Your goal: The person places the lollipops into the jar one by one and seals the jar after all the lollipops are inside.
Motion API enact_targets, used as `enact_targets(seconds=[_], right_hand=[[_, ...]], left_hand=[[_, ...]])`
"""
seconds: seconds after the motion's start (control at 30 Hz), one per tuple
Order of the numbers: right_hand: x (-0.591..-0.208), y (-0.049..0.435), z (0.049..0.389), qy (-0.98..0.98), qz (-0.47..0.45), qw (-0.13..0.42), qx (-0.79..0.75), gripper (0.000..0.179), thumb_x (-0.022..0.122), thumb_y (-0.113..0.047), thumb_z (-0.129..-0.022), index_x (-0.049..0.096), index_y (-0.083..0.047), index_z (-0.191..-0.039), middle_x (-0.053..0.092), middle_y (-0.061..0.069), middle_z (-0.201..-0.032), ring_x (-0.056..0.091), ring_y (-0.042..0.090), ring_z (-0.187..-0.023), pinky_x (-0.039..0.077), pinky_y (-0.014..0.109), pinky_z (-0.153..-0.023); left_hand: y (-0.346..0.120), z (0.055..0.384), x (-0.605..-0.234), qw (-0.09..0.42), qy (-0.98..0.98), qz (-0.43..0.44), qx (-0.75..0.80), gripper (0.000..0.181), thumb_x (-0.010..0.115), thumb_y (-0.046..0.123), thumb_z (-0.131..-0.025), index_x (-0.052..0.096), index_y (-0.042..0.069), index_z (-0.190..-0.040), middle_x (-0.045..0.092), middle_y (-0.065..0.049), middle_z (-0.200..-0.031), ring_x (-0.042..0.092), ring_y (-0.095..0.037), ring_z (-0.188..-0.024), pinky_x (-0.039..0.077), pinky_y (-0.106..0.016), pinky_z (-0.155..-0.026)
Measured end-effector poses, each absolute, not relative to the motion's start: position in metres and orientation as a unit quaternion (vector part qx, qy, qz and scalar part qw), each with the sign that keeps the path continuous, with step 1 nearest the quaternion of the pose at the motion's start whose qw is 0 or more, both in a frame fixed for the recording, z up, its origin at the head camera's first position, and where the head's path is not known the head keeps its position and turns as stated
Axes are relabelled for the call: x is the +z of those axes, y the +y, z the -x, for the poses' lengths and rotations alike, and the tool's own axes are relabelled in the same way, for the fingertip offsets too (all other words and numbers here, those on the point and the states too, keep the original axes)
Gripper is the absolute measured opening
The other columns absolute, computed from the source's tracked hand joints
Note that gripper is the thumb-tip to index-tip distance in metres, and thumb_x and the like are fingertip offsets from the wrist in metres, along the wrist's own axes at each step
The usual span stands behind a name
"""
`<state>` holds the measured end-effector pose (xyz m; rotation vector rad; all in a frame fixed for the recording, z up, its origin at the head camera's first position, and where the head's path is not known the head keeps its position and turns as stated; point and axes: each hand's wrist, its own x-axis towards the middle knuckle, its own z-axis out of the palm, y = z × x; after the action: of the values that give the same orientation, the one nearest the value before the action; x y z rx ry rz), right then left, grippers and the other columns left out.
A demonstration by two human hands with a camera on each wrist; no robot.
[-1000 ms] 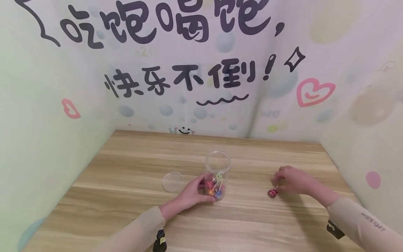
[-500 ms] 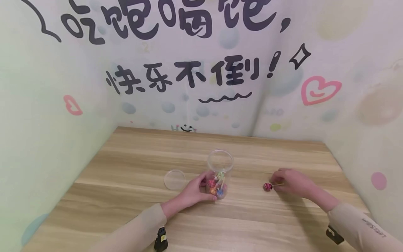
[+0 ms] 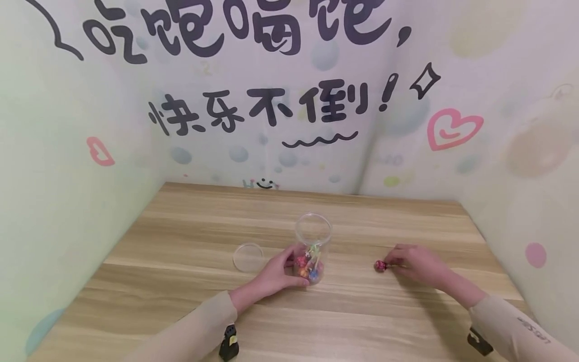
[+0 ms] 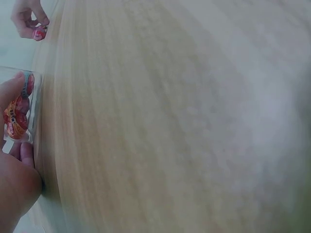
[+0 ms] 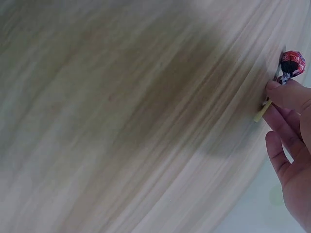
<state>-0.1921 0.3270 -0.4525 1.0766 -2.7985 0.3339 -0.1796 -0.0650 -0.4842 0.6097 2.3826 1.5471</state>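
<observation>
A clear plastic jar (image 3: 323, 254) stands upright and uncovered near the middle of the table, several wrapped lollipops (image 3: 311, 271) inside with their sticks up. My left hand (image 3: 274, 275) grips its lower part from the left, thumb in front and fingers behind. In the left wrist view, that hand (image 4: 17, 182) shows only partly. Off to the right of the jar, my right hand (image 3: 420, 262) pinches one lollipop (image 3: 380, 266) by the stick, its head pointing left. The right wrist view shows this lollipop's dark red wrapper (image 5: 293, 63) and yellow stick (image 5: 262, 111) between thumb and fingers.
Left of the jar, a round clear lid (image 3: 248, 257) lies flat on the wood-grain table (image 3: 203, 221). Printed walls (image 3: 316, 166) close off the back and both sides.
The lollipop in my right hand has turned from hanging downward to pointing left, its head a little nearer the jar. My left hand keeps its hold on the jar.
</observation>
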Motion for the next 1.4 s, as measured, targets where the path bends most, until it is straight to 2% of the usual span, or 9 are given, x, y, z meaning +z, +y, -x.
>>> enact_targets(seconds=[0.3,0.67,0.83,1.03,1.4], right_hand=[[-0.456,0.322,0.193,-0.92,-0.366,0.087,0.108,0.023,0.078,-0.003,-0.078,0.076,-0.018,-0.094,0.072,-0.008,-0.089,0.069,0.009,-0.081,0.058,0.028,-0.07],[-0.448,0.317,0.194,-0.932,-0.335,0.03,0.133,0.02,0.076,-0.002,-0.081,0.075,-0.017,-0.093,0.073,-0.007,-0.087,0.065,0.004,-0.076,0.055,0.024,-0.065],[-0.447,0.316,0.194,-0.937,-0.319,0.028,0.142,0.019,0.076,-0.002,-0.08,0.075,-0.017,-0.092,0.074,-0.007,-0.086,0.062,0.0,-0.075,0.054,0.022,-0.064],[-0.441,0.315,0.198,-0.939,-0.307,0.031,0.148,0.016,0.072,-0.001,-0.084,0.074,-0.014,-0.093,0.072,0.002,-0.082,0.061,0.002,-0.075,0.053,0.023,-0.064],[-0.425,0.308,0.202,-0.938,-0.309,0.029,0.154,0.019,0.072,0.002,-0.082,0.073,-0.013,-0.095,0.071,-0.002,-0.083,0.06,0.001,-0.074,0.053,0.023,-0.064]], left_hand=[[-0.066,0.179,-0.486,0.122,0.81,-0.205,0.535,0.084,0.086,0.02,-0.076,0.042,0.006,-0.146,0.058,-0.014,-0.137,0.059,-0.029,-0.121,0.049,-0.041,-0.105],[-0.065,0.178,-0.487,0.121,0.813,-0.206,0.531,0.083,0.086,0.02,-0.076,0.043,0.008,-0.146,0.058,-0.013,-0.138,0.06,-0.029,-0.121,0.049,-0.041,-0.104],[-0.065,0.176,-0.487,0.128,0.814,-0.201,0.53,0.084,0.086,0.023,-0.076,0.042,0.01,-0.147,0.057,-0.013,-0.139,0.059,-0.027,-0.122,0.048,-0.044,-0.106],[-0.066,0.178,-0.486,0.128,0.81,-0.202,0.536,0.084,0.085,0.021,-0.077,0.041,0.007,-0.147,0.057,-0.013,-0.139,0.06,-0.028,-0.121,0.049,-0.043,-0.105],[-0.066,0.182,-0.483,0.127,0.811,-0.213,0.53,0.084,0.086,0.021,-0.076,0.042,0.009,-0.147,0.057,-0.011,-0.139,0.06,-0.025,-0.12,0.049,-0.037,-0.104]])
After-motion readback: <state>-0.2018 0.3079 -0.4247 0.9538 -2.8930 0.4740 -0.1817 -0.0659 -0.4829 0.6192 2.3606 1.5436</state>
